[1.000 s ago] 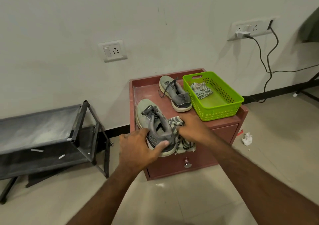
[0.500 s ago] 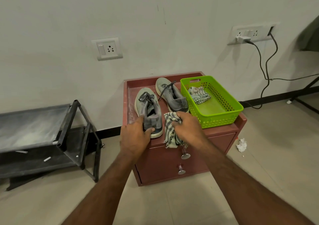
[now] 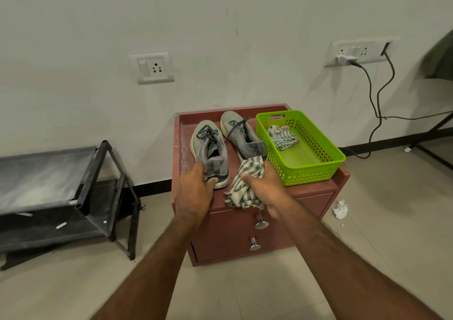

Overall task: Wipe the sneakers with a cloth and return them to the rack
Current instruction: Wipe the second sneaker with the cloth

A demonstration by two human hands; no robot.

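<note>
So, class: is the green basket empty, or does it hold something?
Not empty. The green basket holds a folded striped cloth near its far end; the rest of its floor is bare.

grey sneakers (image 3: 212, 148), striped cloth (image 3: 247, 184), green basket (image 3: 316, 172)

Left sneaker (image 3: 210, 153) set back on cabinet top (image 3: 182, 148), shifted away from the edge; left hand (image 3: 195, 192) still grips its heel. Striped cloth (image 3: 245, 182), held by right hand (image 3: 267, 187), now off the shoe.

Pale plaster wall (image 3: 245, 25) with switch socket (image 3: 152, 67), power strip (image 3: 360, 51) far right trailing black cables (image 3: 375, 104), beige tiled floor (image 3: 245, 290), red-brown drawer cabinet (image 3: 235, 234)
</note>
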